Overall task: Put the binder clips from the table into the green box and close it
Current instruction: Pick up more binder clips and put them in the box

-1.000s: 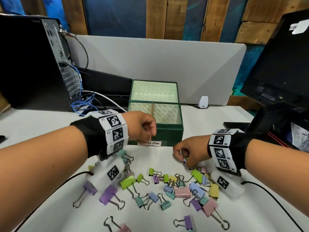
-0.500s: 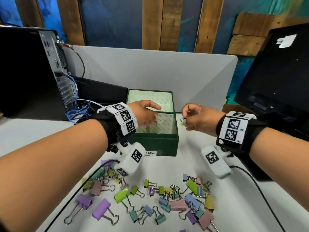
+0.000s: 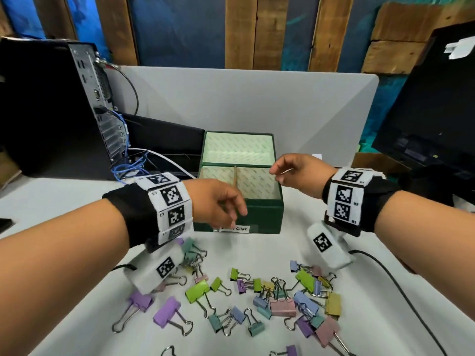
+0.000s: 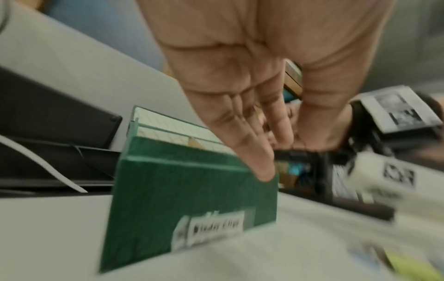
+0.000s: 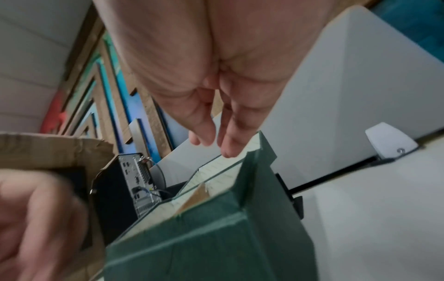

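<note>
A person's two bare forearms, each wearing a black wrist strap with white square-patterned markers, reach over a white table [image 3: 359, 291]. At the far middle of the table stands a square dark green box [image 3: 257, 214] with pale patterned lining; its hinged lid stands open behind it, and a thin tan divider splits the inside. A white handwritten label is stuck to the front wall.

The left hand [image 3: 218, 204] hangs in front of the box's near left corner, fingers straight and pointing down, holding nothing; in the left wrist view a fingertip lies against the front rim.

The right hand [image 3: 295, 173] hovers above the box's right rear edge with loose, relaxed fingers and nothing visibly held.

Dozens of pastel binder clips [image 3: 270, 301] in purple, lime green, pink, blue, teal and yellow, with silver wire handles, lie scattered on the table nearer the person. A black computer tower [image 3: 51, 106] stands far left and a dark monitor [image 3: 431, 98] far right.
</note>
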Tool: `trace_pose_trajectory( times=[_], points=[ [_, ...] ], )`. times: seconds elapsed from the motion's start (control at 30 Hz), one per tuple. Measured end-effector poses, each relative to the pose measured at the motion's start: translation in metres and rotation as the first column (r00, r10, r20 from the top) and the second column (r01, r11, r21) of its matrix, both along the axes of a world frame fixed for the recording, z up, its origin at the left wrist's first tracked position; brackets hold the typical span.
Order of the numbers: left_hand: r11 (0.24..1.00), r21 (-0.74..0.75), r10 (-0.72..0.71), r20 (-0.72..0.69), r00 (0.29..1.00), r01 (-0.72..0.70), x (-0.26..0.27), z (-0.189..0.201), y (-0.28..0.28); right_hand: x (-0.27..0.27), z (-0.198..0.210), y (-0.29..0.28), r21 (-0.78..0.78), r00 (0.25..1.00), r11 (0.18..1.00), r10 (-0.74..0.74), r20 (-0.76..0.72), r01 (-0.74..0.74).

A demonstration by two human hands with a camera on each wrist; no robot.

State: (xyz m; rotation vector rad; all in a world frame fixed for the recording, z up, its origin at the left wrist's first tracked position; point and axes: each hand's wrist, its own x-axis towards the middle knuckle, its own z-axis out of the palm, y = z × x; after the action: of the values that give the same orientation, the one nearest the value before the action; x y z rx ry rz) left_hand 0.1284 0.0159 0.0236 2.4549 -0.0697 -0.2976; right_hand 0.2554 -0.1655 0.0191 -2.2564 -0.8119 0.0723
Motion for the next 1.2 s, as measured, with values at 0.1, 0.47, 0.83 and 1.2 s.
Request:
trace_pose_trajectory(
  times=[0.1,0.47,0.83,1.2],
  points=[
    [0.922,0.357,-0.115,-0.111,0.987,0.148,-0.011,-0.012,-0.007,-0.019,0.0,-0.017,-0.101,0.998,0.995,0.031,0.047,-0.026],
    [0.754,0.583,-0.178,-0.263,0.948,0.303,-0.018,-0.028,-0.045,-0.059,-0.027,-0.035,-0.751,0.959,0.603,0.239,-0.154,-0.27],
    [0.708,0.615,-0.244,-0.248,0.937,0.347,-0.008,-0.044,-0.06,-0.069,-0.032,-0.046,-0.828,0.929,0.468,0.334,-0.157,-0.309],
    [0.724,0.613,-0.204,-0.248,0.947,0.317,-0.004,-0.049,-0.053,-0.064,-0.045,-0.042,-0.757,0.922,0.585,0.382,-0.062,-0.293]
  ],
)
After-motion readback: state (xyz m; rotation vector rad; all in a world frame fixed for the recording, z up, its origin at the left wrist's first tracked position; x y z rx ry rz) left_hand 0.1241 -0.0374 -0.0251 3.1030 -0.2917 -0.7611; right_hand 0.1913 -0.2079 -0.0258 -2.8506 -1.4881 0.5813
